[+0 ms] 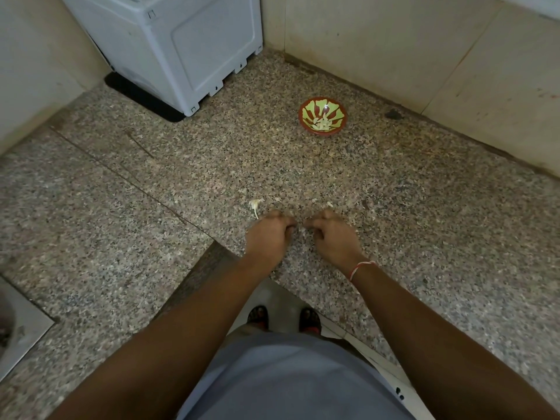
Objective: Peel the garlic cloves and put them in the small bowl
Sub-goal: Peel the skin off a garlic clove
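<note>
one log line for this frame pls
phase: peeling | left hand: curled, fingertips by right hand | held item: cannot tell | small bowl: peeled cloves inside | garlic skin: on counter

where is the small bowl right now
In the head view the small bowl sits on the speckled counter, far side and right of centre, near the back wall, well beyond both hands and right of the grey box.
</note>
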